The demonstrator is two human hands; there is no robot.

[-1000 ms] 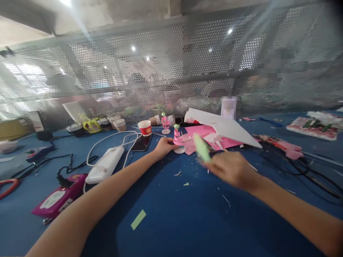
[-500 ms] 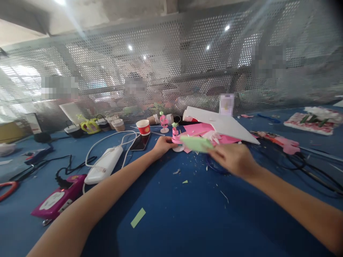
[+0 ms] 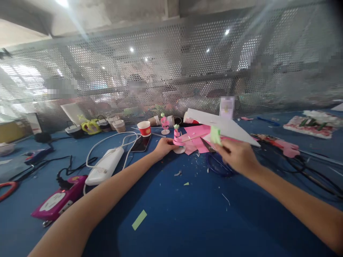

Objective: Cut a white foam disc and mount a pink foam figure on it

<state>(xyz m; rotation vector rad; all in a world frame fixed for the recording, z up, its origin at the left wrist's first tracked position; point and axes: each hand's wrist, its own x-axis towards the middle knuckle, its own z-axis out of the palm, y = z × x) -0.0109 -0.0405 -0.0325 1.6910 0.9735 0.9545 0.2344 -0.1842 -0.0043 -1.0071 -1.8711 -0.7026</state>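
My left hand [image 3: 164, 147] is closed at the side of a small pink paper model [image 3: 177, 137] with a green star on top and a white round base. Its fingertips grip the model's lower part. Raised to the right, my right hand [image 3: 238, 154] pinches a light green piece of paper [image 3: 215, 135], which is blurred. Under that hand lie scissors [image 3: 218, 167] with blue handles, their blades partly over pink paper sheets [image 3: 197, 131]. A similar pink model [image 3: 165, 125] stands behind. A green paper strip [image 3: 139, 220] rests nearer me.
Left of my hands are a red paper cup [image 3: 144, 128], a phone [image 3: 140, 143], a white power bank [image 3: 105, 167] with a cable, and a purple power strip [image 3: 59, 197]. A white board [image 3: 233, 127] leans behind the pink sheets. A pink glue gun [image 3: 286, 147] lies right.
My right hand has drawn the green paper away from the pink model, to the right and slightly up. The scissors' blades now show. My left hand stays at the model.
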